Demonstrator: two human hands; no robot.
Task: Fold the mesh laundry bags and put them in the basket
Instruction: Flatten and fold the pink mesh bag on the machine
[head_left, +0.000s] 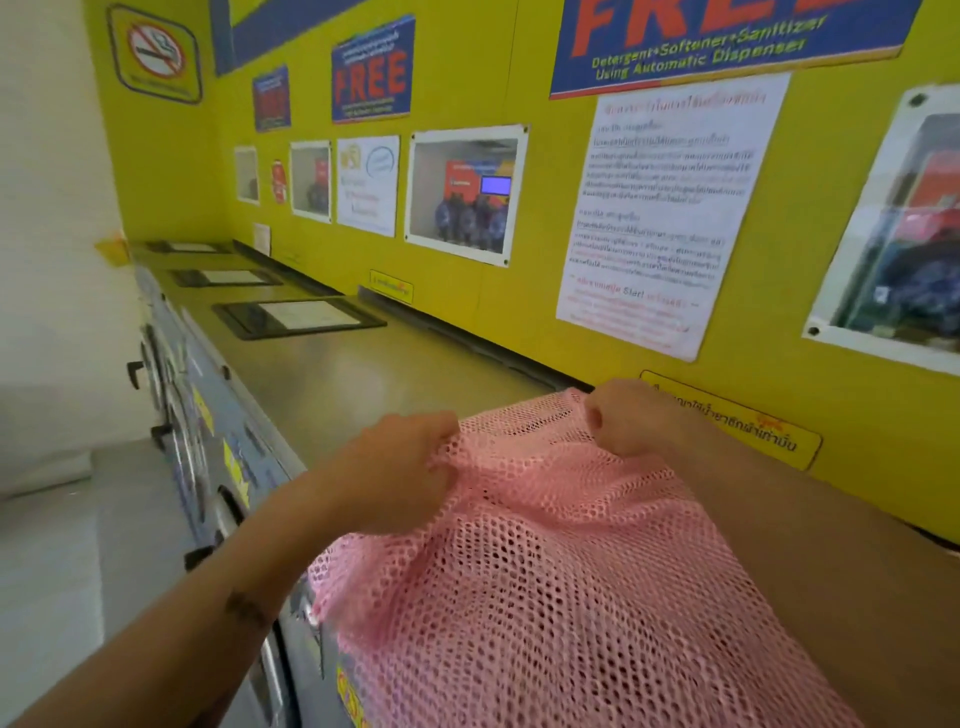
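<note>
Here, left hand (410, 457) pinched shut on the far-left corner of the pink mesh laundry bag (545, 571), fingers curled under a bunched ridge of netting; right hand (618, 415) likewise closed on the far-right corner, thumb tucked over the edge; both fists about level along the bag's far hem, the right a little further out toward the wall. Bag spread from that hem back toward the body, long axis running away from the wearer, draped over the steel top of the washing machines (363, 374) and spilling past its front edge at lower left. Judged a fold of the far hem toward the near end, both hands equally placed for it, neither needing to regrip. Near end of the bag cut off by the bottom of the frame; zipper or drawstring not to be made out; right forearm hiding the bag's right edge. No basket anywhere in view; no other bags visible. Beyond, yellow wall (519, 322) with posted notices.
</note>
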